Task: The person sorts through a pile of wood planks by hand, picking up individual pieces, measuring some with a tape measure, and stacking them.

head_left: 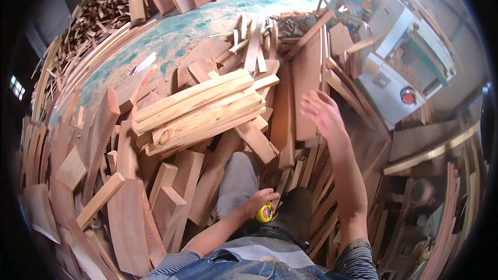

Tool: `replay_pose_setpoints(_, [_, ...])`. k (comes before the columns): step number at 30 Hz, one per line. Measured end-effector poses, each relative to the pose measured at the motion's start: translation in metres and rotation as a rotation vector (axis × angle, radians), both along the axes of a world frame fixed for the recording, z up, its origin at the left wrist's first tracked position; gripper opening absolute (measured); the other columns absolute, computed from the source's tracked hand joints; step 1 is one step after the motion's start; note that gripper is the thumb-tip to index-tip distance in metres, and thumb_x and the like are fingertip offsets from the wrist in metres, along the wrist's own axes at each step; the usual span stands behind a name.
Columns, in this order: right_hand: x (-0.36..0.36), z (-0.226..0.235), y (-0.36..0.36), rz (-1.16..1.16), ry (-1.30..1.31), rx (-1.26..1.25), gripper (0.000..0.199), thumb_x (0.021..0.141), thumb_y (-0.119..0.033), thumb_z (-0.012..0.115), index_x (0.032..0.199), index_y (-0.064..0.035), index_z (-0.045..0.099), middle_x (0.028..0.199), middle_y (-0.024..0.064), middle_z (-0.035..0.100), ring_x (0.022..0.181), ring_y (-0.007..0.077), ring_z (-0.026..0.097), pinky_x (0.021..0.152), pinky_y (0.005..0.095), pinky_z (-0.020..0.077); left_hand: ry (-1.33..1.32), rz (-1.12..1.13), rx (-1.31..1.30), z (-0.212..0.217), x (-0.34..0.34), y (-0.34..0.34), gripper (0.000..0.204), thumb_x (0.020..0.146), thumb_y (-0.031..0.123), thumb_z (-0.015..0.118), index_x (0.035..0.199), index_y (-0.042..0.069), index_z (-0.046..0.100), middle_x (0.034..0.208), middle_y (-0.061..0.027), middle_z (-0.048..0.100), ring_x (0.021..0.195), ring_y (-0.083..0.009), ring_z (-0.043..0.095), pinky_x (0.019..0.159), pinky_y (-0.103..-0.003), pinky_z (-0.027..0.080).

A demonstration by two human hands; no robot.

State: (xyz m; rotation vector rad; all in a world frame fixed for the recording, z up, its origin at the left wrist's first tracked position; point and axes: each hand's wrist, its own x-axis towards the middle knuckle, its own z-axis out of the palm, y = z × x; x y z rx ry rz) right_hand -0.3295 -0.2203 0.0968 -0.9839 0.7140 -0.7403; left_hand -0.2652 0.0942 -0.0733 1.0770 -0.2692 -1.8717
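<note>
Down at my lap, my left hand [258, 203] is closed around a small yellow tape measure [265, 214], whose round labelled face shows below the fingers. My right hand [322, 113] is raised out in front on the right, its fingers apart and slightly blurred, and I see nothing in it. Behind that hand stands a wide reddish-brown board [306, 80], leaning upright; whether they touch I cannot tell. Ahead of my knees, to the left of the right hand, lies a stack of pale sawn planks [202, 114], resting at a slant on darker wood pieces.
Loose boards [127, 218] stand and lean close around my legs. A white-and-green machine [386, 85] with a red knob is at the right. Beyond the planks stretches a sawdust-covered green floor [192, 21], with a large heap of offcuts [98, 21] at the far left.
</note>
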Motion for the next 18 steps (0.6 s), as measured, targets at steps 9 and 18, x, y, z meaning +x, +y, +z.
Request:
replay_pose_setpoints(9, [-0.424, -0.191, 0.134, -0.629, 0.160, 0.308, 0.013, 0.097, -0.009, 0.062, 0.107, -0.0022, 0.064, 0.083, 0.0034, 0.062, 0.070, 0.0132, 0.058, 0.063, 0.0299, 0.0507, 0.061, -0.012, 0.087, -0.015, -0.016, -0.023, 0.016, 0.093, 0.021, 0.067, 0.096, 0.012, 0.054, 0.102, -0.0070, 0.063, 0.071, -0.0201, 0.065, 0.063, -0.042, 0.059])
replay_pose_setpoints(18, [-0.475, -0.318, 0.266, -0.441, 1.268, 0.338, 0.019, 0.088, -0.018, 0.074, 0.090, -0.0018, 0.065, 0.075, 0.0066, 0.061, 0.066, 0.0149, 0.060, 0.059, 0.0334, 0.0490, 0.120, 0.049, 0.265, -0.010, -0.020, -0.030, 0.017, 0.098, 0.022, 0.066, 0.109, 0.015, 0.055, 0.120, -0.0104, 0.063, 0.078, -0.0185, 0.066, 0.070, -0.041, 0.061])
